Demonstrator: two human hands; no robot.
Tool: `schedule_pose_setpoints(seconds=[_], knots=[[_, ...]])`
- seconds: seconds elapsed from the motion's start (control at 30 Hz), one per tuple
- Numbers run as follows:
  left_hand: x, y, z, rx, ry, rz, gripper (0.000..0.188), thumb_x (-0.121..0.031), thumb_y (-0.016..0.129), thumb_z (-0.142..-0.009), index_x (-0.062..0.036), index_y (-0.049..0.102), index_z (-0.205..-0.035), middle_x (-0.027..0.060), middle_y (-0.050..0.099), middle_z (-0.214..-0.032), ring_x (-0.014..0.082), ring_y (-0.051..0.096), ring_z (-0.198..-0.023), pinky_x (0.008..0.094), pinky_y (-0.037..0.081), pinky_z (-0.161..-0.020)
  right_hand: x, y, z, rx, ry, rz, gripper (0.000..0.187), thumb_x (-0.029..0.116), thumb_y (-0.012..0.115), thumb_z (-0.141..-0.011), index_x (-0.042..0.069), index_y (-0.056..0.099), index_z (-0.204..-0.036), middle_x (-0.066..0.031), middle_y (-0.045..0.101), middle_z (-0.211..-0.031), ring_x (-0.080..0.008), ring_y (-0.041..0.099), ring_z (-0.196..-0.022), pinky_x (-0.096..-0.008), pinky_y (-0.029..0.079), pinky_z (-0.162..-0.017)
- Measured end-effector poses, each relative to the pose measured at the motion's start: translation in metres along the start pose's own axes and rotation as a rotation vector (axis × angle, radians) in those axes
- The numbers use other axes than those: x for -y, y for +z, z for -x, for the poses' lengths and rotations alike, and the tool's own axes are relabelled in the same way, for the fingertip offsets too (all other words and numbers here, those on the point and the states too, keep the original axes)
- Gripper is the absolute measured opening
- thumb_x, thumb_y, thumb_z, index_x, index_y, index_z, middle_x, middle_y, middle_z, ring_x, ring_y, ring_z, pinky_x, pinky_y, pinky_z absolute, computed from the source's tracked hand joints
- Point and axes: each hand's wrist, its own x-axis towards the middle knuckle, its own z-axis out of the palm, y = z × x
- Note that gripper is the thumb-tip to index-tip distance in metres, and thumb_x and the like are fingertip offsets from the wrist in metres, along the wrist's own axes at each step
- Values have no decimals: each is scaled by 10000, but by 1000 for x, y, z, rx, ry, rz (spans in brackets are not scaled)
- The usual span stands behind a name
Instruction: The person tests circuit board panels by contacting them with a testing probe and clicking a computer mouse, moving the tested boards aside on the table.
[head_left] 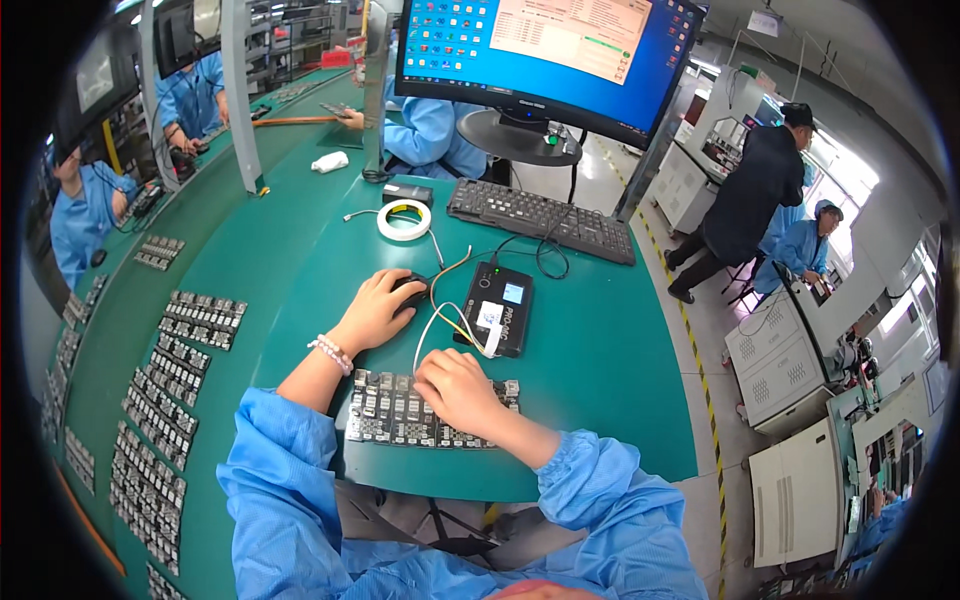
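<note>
My left hand (368, 312) rests closed over a black computer mouse (410, 289). Pinched in the fingers of my right hand (458, 386) is the end of a thin white cable (424, 335), held at the upper edge of a panel of small circuit boards (376, 408). The cable's very tip is hidden by the fingers. From there it loops up and back to a white plug on a black programmer box (513, 318) with a small lit screen. My right hand covers part of the panel, which lies flat on the green table (600, 400).
Beyond the box are a black keyboard (545, 218), a roll of white tape (404, 219) and a monitor (540, 60) on a stand. More circuit board panels (160, 400) lie in rows at left. Co-workers in blue sit across the table; another person (750, 195) stands at right.
</note>
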Motion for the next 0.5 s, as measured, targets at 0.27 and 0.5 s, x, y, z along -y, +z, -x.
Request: schedule_pose_setpoints(seconds=[0.27,0.5], knots=[[8,13,1,-171,98,-2,468,-161,714,-777,-113,601,-1229,218,548,-1279,402,549,-1161,488,463,-980,1,-1,-6,-61,-68,-2,112,88,722,-764,27,630,-782,-126,626,-855,-342,604,-823,-455,465,-732],[13,13,13,-169,73,51,525,-167,702,-766,-108,550,-1265,198,530,-1281,383,513,-1207,488,424,-1013,5,3,-5,-11,-81,-27,117,71,686,-804,14,587,-780,-140,574,-835,-345,573,-820,-440,438,-738]])
